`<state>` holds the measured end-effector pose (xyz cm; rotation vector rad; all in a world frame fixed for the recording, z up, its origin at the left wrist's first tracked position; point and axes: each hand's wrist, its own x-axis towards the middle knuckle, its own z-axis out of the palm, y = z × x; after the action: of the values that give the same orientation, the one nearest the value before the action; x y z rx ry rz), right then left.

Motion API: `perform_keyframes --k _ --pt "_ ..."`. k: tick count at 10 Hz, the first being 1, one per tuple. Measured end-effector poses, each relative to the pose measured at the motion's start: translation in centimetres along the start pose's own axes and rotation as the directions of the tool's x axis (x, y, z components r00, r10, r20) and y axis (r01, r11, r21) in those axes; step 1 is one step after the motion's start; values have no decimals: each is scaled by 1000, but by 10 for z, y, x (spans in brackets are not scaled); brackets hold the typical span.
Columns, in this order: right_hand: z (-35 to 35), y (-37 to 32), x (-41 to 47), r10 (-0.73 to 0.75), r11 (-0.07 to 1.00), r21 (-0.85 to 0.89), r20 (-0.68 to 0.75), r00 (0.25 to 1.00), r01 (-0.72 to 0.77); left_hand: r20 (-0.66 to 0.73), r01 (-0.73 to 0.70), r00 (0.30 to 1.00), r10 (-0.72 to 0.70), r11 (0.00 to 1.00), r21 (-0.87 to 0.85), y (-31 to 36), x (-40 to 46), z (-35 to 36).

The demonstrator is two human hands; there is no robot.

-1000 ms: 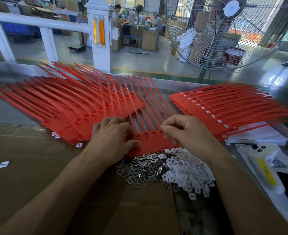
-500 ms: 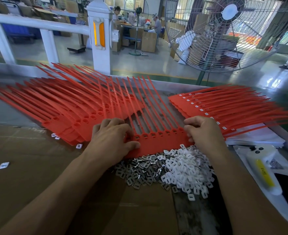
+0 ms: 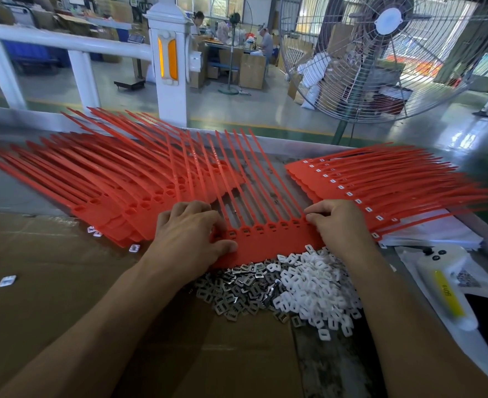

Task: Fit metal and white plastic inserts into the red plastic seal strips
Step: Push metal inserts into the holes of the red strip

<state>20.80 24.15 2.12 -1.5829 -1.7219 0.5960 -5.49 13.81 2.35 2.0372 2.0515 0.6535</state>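
Note:
A red seal strip sheet (image 3: 268, 245) lies in the middle of the bench, its row of sockets facing me and its tails pointing away. My left hand (image 3: 191, 234) grips its left end, thumb on top and fingers curled over the edge. At the sheet's right end, my right hand (image 3: 340, 222) has its fingers curled over the last sockets. A pile of metal inserts (image 3: 237, 294) lies just in front of the sheet. Beside that pile, to the right, are the white plastic inserts (image 3: 314, 285).
A fanned stack of red strips with open sockets (image 3: 107, 182) lies to the left, and a stack fitted with white inserts (image 3: 380, 191) to the right. A white and yellow device (image 3: 446, 285) rests at the right edge. Cardboard (image 3: 50, 282) covers the near bench. A large fan (image 3: 380, 53) stands behind.
My right hand has slid from the middle of the sheet to its right end. My left hand has stayed on the left end.

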Motion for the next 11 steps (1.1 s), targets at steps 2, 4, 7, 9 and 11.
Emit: perform_keyframes --k 2,4,7,9,11 --pt "0 3 2 16 1000 4 7 1000 -16 0 0 1000 0 1000 1 0 0 0" --pt "0 4 3 39 999 6 -6 999 -39 -1 -5 1000 5 1000 -3 -1 0 0" --pt "3 0 1 -16 1000 -4 -24 1000 16 -3 -6 1000 6 1000 15 0 1 0" --pt "5 1 3 18 998 -56 -37 999 -20 2 -3 1000 3 1000 12 0 0 0" --pt "6 0 3 21 994 -103 -61 998 -28 1 -3 1000 3 1000 8 -1 0 0"
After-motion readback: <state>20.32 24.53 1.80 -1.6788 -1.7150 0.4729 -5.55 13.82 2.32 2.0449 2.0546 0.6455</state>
